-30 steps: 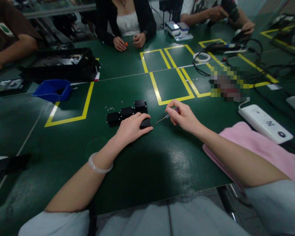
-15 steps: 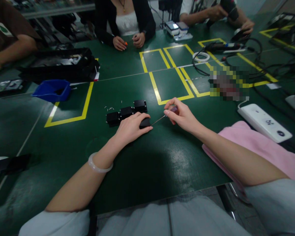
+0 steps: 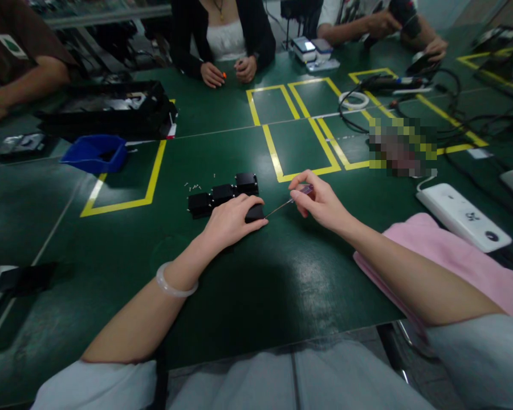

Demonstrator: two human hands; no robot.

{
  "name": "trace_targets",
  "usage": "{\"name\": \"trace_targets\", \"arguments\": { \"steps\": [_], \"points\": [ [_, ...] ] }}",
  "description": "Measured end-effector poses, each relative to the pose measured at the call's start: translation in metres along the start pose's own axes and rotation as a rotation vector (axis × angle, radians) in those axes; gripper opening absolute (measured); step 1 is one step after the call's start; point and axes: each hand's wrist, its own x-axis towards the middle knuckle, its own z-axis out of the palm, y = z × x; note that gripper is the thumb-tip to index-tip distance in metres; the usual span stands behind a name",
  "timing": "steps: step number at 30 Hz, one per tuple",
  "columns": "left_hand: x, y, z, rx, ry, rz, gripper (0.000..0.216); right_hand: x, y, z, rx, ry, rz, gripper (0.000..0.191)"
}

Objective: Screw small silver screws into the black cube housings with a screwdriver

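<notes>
My left hand (image 3: 233, 221) is closed around a small black block (image 3: 254, 213) on the green table, thumb at its near edge and fingers over its far side. Between the fingers of my right hand (image 3: 318, 200) is the handle of a screwdriver (image 3: 302, 191). Its thin shaft slants down to the left, and the tip meets the right end of the block by my left thumb. Just beyond my left hand sit more black blocks (image 3: 199, 203) in a slanting row, with small pins at their corners. Several tiny screws (image 3: 193, 187) lie loose behind them.
A blue bin (image 3: 94, 155) and a large black tray (image 3: 106, 108) stand at the left. To the right are a white power strip (image 3: 464, 217), a pink cloth (image 3: 436, 250) and tangled cables (image 3: 448, 122). Co-workers' hands rest or work along the far side.
The whole view has shifted slightly, moving things a little to the right. Both hands keep their hold, and the screwdriver tip stays at the block's end.
</notes>
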Motion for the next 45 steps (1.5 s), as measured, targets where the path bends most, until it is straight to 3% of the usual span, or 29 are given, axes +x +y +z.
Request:
{"name": "trace_targets", "arguments": {
  "steps": [5,12,21,29,45],
  "points": [
    [-0.0004,0.0002,-0.0006,0.003,-0.002,-0.005,0.047,0.0005,0.0004,0.0001,0.017,0.010,0.018,0.025],
    [-0.0005,-0.0005,-0.0007,0.002,-0.014,-0.008,0.048,-0.0007,-0.0023,0.0006,-0.003,0.019,-0.010,0.015],
    [-0.0011,-0.0015,0.0006,0.012,0.001,-0.007,0.048,-0.0008,-0.0051,0.0001,-0.078,0.020,0.014,0.024],
    [-0.0009,-0.0017,0.0010,0.002,-0.002,-0.005,0.047,-0.0009,-0.0029,0.0010,0.004,0.029,0.002,0.021],
    [-0.0011,-0.0023,0.0018,0.011,0.015,0.002,0.046,-0.0008,-0.0053,-0.0001,-0.040,0.012,0.029,0.019]
  ]
}}
